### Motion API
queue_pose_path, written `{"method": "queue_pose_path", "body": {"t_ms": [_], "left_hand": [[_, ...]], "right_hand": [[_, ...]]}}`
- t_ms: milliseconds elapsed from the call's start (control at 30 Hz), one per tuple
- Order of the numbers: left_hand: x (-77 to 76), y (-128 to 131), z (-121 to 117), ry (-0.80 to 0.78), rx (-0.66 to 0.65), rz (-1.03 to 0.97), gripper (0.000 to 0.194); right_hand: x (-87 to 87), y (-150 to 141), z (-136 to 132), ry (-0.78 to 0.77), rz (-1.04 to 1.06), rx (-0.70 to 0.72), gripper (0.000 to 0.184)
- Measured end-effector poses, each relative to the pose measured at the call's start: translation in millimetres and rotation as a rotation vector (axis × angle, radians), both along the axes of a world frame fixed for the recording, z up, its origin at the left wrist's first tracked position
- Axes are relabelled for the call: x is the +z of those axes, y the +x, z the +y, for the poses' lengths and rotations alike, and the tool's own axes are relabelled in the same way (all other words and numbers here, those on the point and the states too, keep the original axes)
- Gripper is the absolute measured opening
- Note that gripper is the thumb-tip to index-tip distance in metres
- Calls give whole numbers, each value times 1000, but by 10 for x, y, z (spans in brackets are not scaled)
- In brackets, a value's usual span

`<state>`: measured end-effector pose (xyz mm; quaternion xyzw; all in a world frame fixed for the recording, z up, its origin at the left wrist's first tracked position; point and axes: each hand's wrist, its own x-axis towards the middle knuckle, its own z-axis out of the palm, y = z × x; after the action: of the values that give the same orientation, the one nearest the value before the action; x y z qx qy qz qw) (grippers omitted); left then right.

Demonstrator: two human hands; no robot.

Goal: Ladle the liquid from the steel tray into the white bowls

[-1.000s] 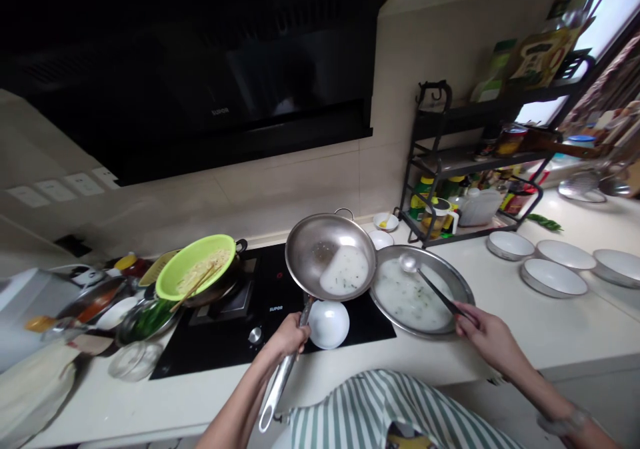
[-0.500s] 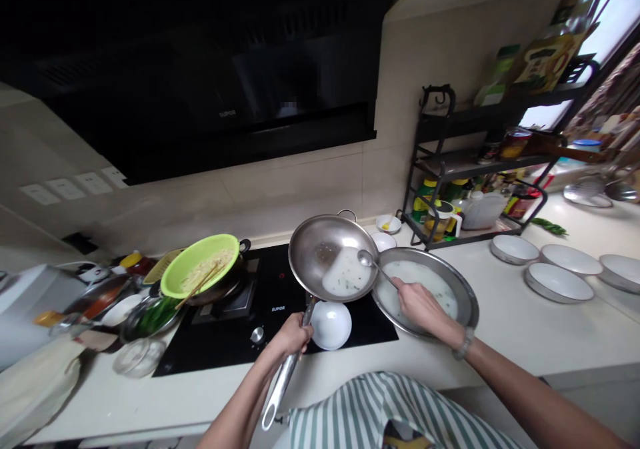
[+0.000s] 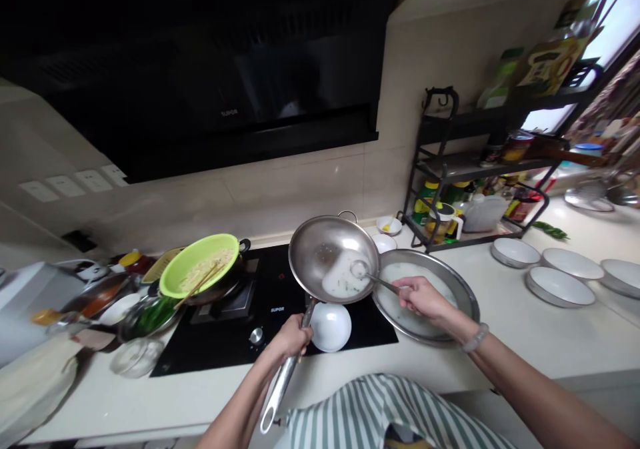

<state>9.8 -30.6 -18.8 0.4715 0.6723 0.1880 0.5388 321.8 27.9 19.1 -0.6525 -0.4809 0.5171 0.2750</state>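
Your right hand (image 3: 421,295) pinched the ladle (image 3: 375,278) above the basin (image 3: 466,290); its long axis ran leftward from the grip to the liquid (image 3: 339,279) in the wok (image 3: 309,247). Your left hand (image 3: 294,335) clasped the wok handle (image 3: 282,380).

One camera on the person's head looks forward and down over the bench (image 3: 505,342), left hand (image 3: 293,335) and right hand (image 3: 420,297) near below, wall (image 3: 305,179) and cooker hood (image 3: 200,82) beyond.
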Motion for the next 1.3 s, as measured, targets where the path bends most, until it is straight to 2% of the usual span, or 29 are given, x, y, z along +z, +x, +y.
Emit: {"method": "queue_pose_path", "body": {"t_ms": [167, 333, 467, 633, 767, 900, 1033, 1100, 1200, 1300], "left_hand": [[6, 5, 6, 5, -2, -28, 16], [-3, -6, 8, 3, 4, -26, 16], [4, -7, -4, 9, 1, -47, 16], [-1, -10, -8, 1, 1, -41, 17], [-22, -15, 4, -1, 7, -33, 17], [-17, -7, 7, -1, 8, -23, 17], [6, 8, 3, -3, 13, -20, 19], [5, 8, -1, -7, 15, -26, 18], [-18, -7, -2, 1, 9, -32, 18], [-39, -23, 5, 4, -3, -32, 18]], "right_hand": [[37, 34, -42, -82, 129, -37, 41], [92, 50, -89, -88, 142, -52, 37], [170, 111, -150, -94, 159, -60, 41], [240, 324, -258, -63, 179, -94, 49], [183, 593, -342, 4, 111, -118, 55], [-71, 873, -421, 191, -179, -23, 49], [-454, 1060, -555, 505, -708, 105, 40], [-612, 1116, -641, 603, -930, 153, 40], [-729, 1192, -757, 743, -1163, 205, 46], [-724, 1275, -835, 872, -1262, 228, 55]]}}
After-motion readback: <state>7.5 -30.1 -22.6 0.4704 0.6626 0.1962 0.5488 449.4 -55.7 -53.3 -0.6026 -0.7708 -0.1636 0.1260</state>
